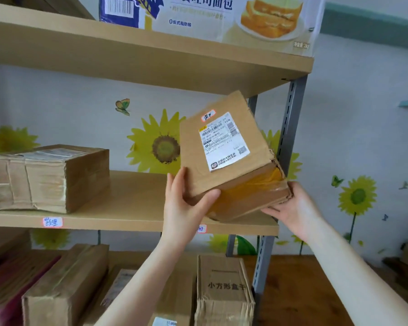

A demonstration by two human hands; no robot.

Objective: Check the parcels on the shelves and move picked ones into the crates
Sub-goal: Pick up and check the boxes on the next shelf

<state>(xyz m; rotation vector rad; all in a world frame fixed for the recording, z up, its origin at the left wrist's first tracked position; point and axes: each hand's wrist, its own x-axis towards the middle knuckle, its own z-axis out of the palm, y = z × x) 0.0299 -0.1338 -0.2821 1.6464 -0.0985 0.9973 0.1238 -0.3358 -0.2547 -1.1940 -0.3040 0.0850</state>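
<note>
Holding the tilted parcel above the shelf, we grip its left corner with our left hand, its taped end with our right hand

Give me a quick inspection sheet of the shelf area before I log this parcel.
Surface: wooden shelf, pink tags on its front edge.
Job's things: held parcel, tilted over the shelf's right end, label towards the camera, yellow tape and a torn corner at its lower end; taped parcel lies at the shelf's left; no crates in view.
Clutter: bread box on the top shelf; more boxes below.
Grippers: left hand grips the held parcel's lower left corner, thumb on the front; right hand holds its lower right end from beneath.
Cables: nothing seen.
Surroundings: wall with sunflower stickers; grey post at the right.
</note>
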